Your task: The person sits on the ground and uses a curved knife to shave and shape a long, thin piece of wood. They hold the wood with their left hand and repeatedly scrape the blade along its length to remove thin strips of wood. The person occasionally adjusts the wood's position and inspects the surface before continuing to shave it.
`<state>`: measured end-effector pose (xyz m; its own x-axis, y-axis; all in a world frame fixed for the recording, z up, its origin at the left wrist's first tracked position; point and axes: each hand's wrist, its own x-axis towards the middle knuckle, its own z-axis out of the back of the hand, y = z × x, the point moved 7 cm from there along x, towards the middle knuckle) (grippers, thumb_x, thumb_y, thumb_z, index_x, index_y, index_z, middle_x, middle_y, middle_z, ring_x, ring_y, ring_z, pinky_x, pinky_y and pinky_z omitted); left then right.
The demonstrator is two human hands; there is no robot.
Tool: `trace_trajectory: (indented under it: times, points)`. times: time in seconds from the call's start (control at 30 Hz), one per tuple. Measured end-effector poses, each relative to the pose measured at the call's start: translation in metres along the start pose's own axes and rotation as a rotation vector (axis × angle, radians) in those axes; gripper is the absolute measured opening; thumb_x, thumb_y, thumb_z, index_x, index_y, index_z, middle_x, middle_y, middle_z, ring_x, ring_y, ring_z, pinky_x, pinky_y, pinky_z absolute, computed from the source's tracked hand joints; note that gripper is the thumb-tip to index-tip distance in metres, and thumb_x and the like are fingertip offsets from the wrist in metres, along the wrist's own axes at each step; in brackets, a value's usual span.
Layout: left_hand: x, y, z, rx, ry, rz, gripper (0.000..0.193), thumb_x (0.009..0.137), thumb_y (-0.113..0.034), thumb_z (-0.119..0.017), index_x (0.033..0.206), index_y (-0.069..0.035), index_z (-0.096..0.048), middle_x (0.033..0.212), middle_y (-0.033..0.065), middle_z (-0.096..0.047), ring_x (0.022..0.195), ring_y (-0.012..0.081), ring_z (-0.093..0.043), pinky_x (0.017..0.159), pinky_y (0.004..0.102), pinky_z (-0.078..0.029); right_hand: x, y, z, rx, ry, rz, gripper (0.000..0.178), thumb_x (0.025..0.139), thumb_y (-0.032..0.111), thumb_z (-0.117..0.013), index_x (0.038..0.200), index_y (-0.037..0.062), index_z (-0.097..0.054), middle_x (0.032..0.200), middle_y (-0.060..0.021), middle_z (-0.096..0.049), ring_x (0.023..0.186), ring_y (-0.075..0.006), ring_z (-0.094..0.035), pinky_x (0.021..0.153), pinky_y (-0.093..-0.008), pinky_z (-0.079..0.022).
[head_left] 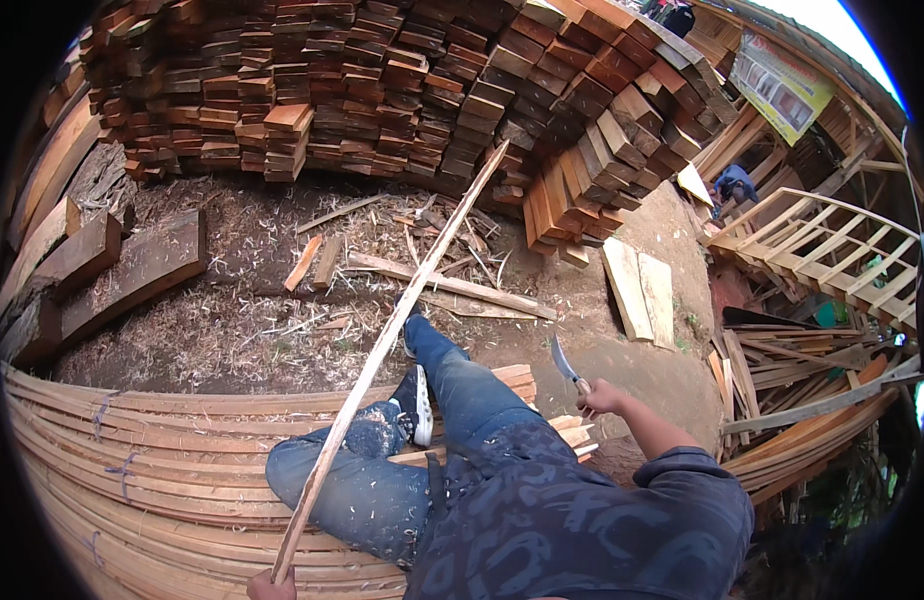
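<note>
A long, narrow wooden strip [390, 312] slants across my legs, its far end up near the stacked timber. My left hand [271, 585] grips its near end at the bottom edge of the view; part of that hand is cut off. Out to the right, my right hand [604, 398] is closed round the handle of a curved-bladed knife [562, 360]. The blade points up and away, apart from the strip. I am seated on bundled wooden strips [182, 470], one leg bent under the strip and the other stretched forward.
A tall stack of sawn boards [382, 90] fills the far side. Thick beams [132, 270] lie at left. Shavings and offcuts [442, 285] litter the ground ahead. Two pale planks [639, 290] lie right, near a slatted wooden frame [832, 245] and a bent person [734, 187].
</note>
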<state>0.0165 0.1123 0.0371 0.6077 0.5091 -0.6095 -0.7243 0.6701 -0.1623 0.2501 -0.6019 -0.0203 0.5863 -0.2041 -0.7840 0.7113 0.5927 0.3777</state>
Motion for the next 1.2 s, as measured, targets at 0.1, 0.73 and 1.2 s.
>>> trace_trajectory:
  times: [0.1, 0.73, 1.2]
  points:
    - [-0.019, 0.006, 0.045, 0.097, -0.217, -0.156, 0.045, 0.074, -0.046, -0.065, 0.090, -0.004, -0.069, 0.073, 0.0245, -0.063, 0.073, 0.0426, -0.060, 0.066, 0.0470, -0.048, 0.024, 0.067, 0.009, 0.080, -0.142, 0.202, 0.015, 0.079, 0.010, -0.061, 0.085, -0.0007, -0.053, 0.074, -0.0118, -0.061, 0.060, -0.0182, -0.063, 0.050, -0.0312, -0.054]
    - [-0.059, -0.140, 0.243, 0.602, -1.034, -0.755, 0.034, 0.067, -0.019, -0.071, 0.058, -0.005, -0.041, 0.053, 0.0107, -0.043, 0.053, 0.0314, -0.045, 0.052, 0.0415, -0.032, 0.045, 0.137, -0.124, 0.393, 0.021, 0.541, 0.014, 0.087, 0.009, -0.059, 0.092, 0.0038, -0.047, 0.069, -0.0020, -0.053, 0.055, -0.0113, -0.058, 0.045, -0.0251, -0.048]
    - [0.087, -0.286, 0.269, 0.613, -1.021, -1.093, 0.034, 0.070, -0.022, -0.071, 0.058, -0.009, -0.043, 0.055, 0.0078, -0.048, 0.055, 0.0264, -0.050, 0.054, 0.0369, -0.037, 0.107, 0.252, -0.184, 0.011, 0.113, 1.007, 0.014, 0.073, 0.000, -0.062, 0.085, -0.0008, -0.056, 0.134, -0.0118, -0.044, 0.092, -0.0196, -0.055, 0.071, -0.0305, -0.046]
